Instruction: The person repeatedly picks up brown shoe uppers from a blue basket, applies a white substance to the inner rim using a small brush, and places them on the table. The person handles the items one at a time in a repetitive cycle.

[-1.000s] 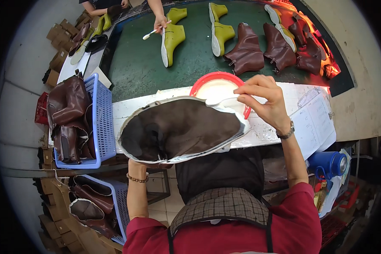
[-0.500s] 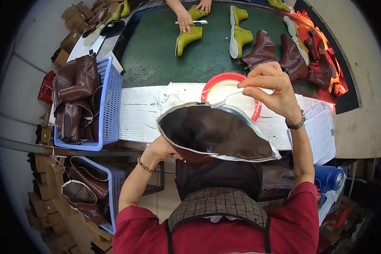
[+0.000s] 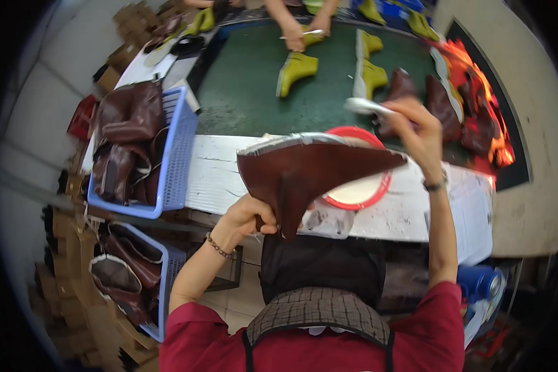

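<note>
My left hand (image 3: 249, 217) is closed round the narrow lower part of a dark brown leather boot upper (image 3: 313, 173), which hangs over the near edge of the worktop. Its pale, whitish edge runs along the far side. My right hand (image 3: 420, 131), smeared by motion, is raised to the right of the upper and pinches a white brush (image 3: 363, 106), held clear of the leather. Partly hidden behind the upper is a red-rimmed bowl (image 3: 358, 132) with a creamy white substance in it.
At left stand a blue basket (image 3: 178, 155) of brown uppers and a lower basket (image 3: 170, 260) with more. Beyond, a co-worker's hands (image 3: 296, 38) work among lime-green boots (image 3: 297, 69) on a green surface. Brown boots (image 3: 441, 105) sit near an orange glow; papers (image 3: 465, 217) lie at right.
The upper has tipped, so its brown outer side faces me instead of its dark inside. My right hand has lifted the brush off the upper's edge, up and to the right.
</note>
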